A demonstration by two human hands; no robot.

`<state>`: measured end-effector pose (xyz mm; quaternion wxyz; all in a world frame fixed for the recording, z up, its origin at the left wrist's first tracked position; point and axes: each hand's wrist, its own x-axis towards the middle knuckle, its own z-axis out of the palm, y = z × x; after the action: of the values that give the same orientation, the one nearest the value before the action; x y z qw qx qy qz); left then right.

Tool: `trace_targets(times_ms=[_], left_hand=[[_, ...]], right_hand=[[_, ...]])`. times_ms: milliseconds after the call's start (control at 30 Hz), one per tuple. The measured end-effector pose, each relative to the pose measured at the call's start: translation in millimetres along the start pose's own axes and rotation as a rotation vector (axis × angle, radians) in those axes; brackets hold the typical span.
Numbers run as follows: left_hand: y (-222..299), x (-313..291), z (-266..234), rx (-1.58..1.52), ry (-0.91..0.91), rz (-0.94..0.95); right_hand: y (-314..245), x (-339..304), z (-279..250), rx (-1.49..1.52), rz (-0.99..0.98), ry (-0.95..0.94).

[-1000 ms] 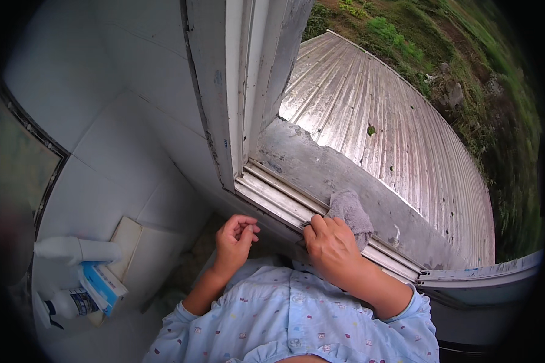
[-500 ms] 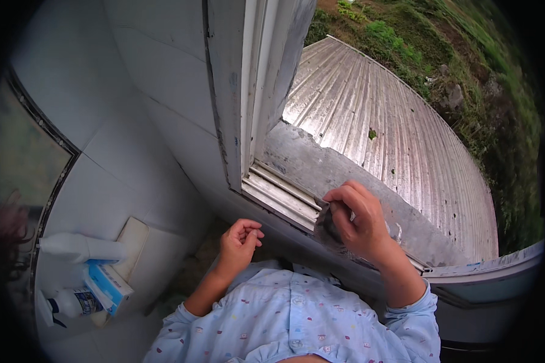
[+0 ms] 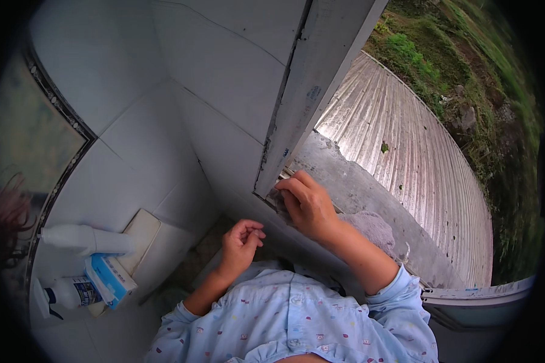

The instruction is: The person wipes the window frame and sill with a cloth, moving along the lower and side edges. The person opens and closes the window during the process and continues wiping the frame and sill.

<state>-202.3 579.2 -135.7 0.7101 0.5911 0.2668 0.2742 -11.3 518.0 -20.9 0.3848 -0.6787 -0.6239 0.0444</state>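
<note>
My right hand (image 3: 309,206) reaches to the left corner of the window track, its fingers pinched on a dark grey cloth (image 3: 277,201) pressed to the track. Much of that cloth is hidden under the fingers. Behind my right forearm, a bunched grey rag (image 3: 372,231) rests on the concrete sill (image 3: 339,175). My left hand (image 3: 241,245) hovers before my body with its fingers loosely curled and nothing visible in them. The white window frame (image 3: 312,91) rises beyond my right hand.
Left, on a tiled ledge (image 3: 181,239), are a white bottle (image 3: 91,241), a blue box (image 3: 112,281), a spray bottle (image 3: 72,293) and a cream flat item (image 3: 142,239). A dark-edged mirror (image 3: 42,139) hangs there. Outside lies a corrugated roof (image 3: 412,163) below a green slope (image 3: 430,66).
My right hand has slid left along the track to the frame's corner with the dark cloth. The grey rag on the sill now shows. My view has shifted left; my left hand stays put.
</note>
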Motion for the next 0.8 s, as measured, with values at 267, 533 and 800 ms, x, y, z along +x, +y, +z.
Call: trace_targets(times_ms=[267, 533, 800], left_hand=[[1.5, 10.4, 0.8, 0.024, -0.014, -0.053], [-0.7, 18.5, 0.0, 0.05, -0.056, 0.019], [-9.8, 11.5, -12.4, 0.02, 0.026, -0.032]], right_hand=[[-9.7, 1.0, 0.9, -0.488, -0.262, -0.102], [-46.9, 1.8, 1.9, -0.865, -0.173, -0.428], [-34.3, -15.5, 1.1, -0.708, -0.201, -0.267]])
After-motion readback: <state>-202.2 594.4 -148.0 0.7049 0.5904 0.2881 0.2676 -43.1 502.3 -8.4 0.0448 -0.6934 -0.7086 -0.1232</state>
